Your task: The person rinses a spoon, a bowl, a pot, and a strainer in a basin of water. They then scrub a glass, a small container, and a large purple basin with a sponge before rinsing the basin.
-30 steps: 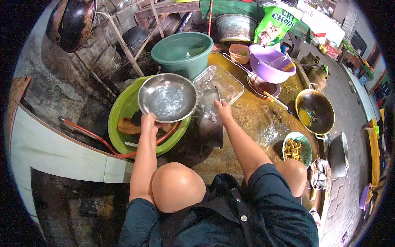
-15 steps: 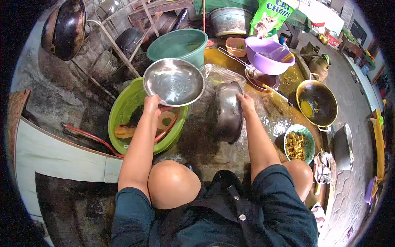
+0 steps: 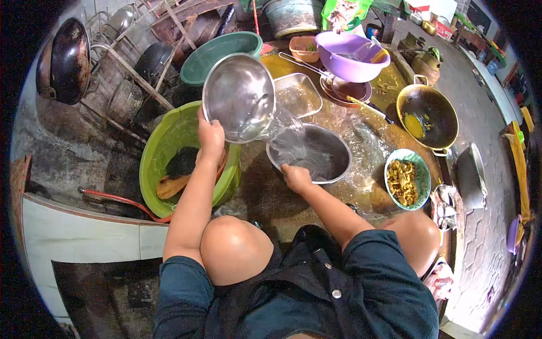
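Since the previous frame the steel bowl (image 3: 239, 96) has tipped over to the right, and the metal pot (image 3: 333, 152), which was turned on its side half a second ago, has swung round so its mouth faces up at my camera. Water (image 3: 287, 123) now runs off the bowl's lower right edge and lands in the pot, near the centre of the frame. As I read it, that shifts the work from handling two separate vessels to pouring from one into the other.

On my feed, the left hand (image 3: 212, 140) has its fingers gripping the bowl's near rim, thumb on the inside. The right hand (image 3: 297, 178) has its fingers closed over the pot's near rim. The splash blurs the pot's left side, so I can't tell whether its base touches the wet floor (image 3: 361, 135) or hangs just above it.

At left of centre, just beside the bowl, I have the lime-green tub (image 3: 155, 152). The mesh basket (image 3: 296, 93) lies just beyond the pot, with the purple basin (image 3: 350, 68) near the top. Right of centre sits the pale green dish (image 3: 423, 181) of yellowish food, below the wok (image 3: 440, 113).
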Motion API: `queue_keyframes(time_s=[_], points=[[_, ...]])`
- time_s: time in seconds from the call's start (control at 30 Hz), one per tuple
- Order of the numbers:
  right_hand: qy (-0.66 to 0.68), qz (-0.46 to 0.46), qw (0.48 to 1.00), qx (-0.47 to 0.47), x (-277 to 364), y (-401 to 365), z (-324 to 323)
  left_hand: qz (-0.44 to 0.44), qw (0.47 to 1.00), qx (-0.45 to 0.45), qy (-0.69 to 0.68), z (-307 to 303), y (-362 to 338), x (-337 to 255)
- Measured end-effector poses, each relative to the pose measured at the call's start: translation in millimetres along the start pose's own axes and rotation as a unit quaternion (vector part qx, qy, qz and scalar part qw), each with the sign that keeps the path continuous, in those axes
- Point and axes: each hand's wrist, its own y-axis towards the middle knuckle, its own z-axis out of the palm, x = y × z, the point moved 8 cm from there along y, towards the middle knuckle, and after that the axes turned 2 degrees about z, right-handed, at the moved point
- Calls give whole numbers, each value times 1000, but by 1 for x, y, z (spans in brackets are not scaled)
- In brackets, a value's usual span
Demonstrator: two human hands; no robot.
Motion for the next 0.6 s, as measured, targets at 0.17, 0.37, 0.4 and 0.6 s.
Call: queue_keyframes(time_s=[0.17, 0.37, 0.4, 0.6], points=[[-50, -18, 995, 89, -16, -23, 68, 170, 984, -48, 41, -26, -25, -89], [-56, -31, 979, 193, -41, -60, 120, 190, 965, -169, 69, -69, -6, -31], [-55, -35, 979, 196, -41, -61, 116, 145, 968, -195, 61, -78, -3, -14], [128, 169, 958, 192, -139, -34, 129, -120, 948, -289, 60, -97, -21, 131]])
